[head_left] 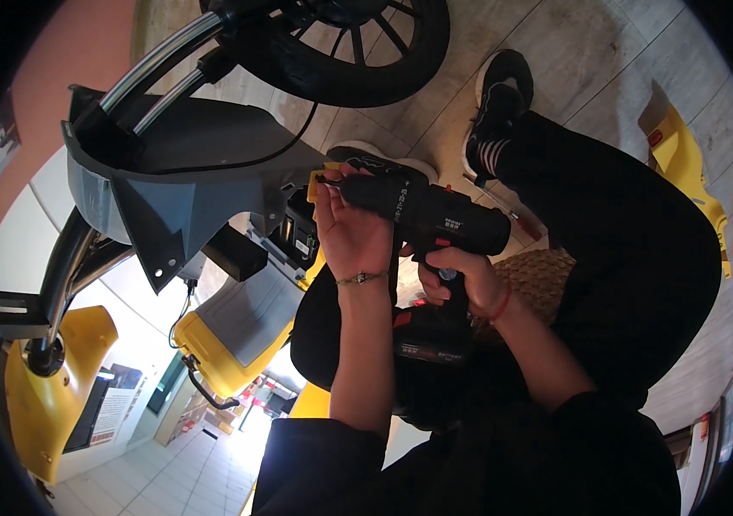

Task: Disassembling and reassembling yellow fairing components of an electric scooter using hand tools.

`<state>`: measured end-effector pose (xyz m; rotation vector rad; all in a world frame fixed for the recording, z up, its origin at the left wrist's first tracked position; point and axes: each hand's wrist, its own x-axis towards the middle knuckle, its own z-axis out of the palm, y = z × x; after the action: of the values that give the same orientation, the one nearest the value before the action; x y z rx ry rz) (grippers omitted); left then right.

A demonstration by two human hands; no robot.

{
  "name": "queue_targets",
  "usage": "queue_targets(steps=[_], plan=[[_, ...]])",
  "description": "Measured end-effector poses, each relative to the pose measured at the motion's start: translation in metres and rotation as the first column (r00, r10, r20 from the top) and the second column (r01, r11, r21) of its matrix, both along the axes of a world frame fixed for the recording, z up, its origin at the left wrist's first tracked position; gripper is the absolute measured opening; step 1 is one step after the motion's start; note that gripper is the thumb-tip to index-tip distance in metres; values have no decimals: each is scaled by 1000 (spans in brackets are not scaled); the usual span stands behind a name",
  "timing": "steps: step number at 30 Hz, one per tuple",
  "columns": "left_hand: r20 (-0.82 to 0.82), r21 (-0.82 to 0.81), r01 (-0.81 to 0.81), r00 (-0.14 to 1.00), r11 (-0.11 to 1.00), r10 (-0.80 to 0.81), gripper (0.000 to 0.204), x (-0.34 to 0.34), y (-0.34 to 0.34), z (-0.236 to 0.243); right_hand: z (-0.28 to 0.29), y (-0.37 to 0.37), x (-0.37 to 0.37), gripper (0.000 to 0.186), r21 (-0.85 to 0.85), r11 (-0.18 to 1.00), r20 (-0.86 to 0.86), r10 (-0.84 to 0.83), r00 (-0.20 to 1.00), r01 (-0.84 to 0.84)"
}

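My right hand (pixel 465 279) is wrapped round the grip of a black cordless drill (pixel 461 219), which has a battery pack (pixel 431 340) at its base. The drill lies level and points left. Beside its nose, my left hand (pixel 353 228) shows its palm, with curled fingers around the thin driver bit (pixel 329 181). The bit meets a small yellow part (pixel 316 185) at the tip of a dark grey scooter panel (pixel 194 193). Whether those fingers pinch the bit, a screw or the yellow part is hidden.
A scooter on its side fills the left, with its spoked wheel (pixel 358 60), chrome fork tubes (pixel 164 64) and yellow-and-grey body (pixel 237 322). A black cable crosses the panel. Under my legs stands a woven stool (pixel 525 279). Yellow panels (pixel 689 168) lie on the floor at right.
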<state>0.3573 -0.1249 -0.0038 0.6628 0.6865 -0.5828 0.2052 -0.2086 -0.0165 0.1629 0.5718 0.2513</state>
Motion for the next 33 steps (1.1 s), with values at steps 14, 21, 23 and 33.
queue_targets(steps=[14, 21, 23, 33], plan=[[6, 45, 94, 996, 995, -94, 18, -4, -1, 1, 3, 3, -8, 39, 109, 994, 12, -7, 1000, 5], [35, 127, 202, 978, 971, -208, 16, -32, -18, 16, 19, -3, -42, 39, 221, 970, -25, -98, 995, 101], [12, 166, 202, 978, 965, -207, 15, -36, -22, 20, 20, -3, -47, 40, 301, 947, -8, -118, 993, 115], [309, 242, 56, 942, 969, -132, 12, -24, 16, 68, 60, -13, -76, 41, 159, 986, 41, -55, 998, 47]])
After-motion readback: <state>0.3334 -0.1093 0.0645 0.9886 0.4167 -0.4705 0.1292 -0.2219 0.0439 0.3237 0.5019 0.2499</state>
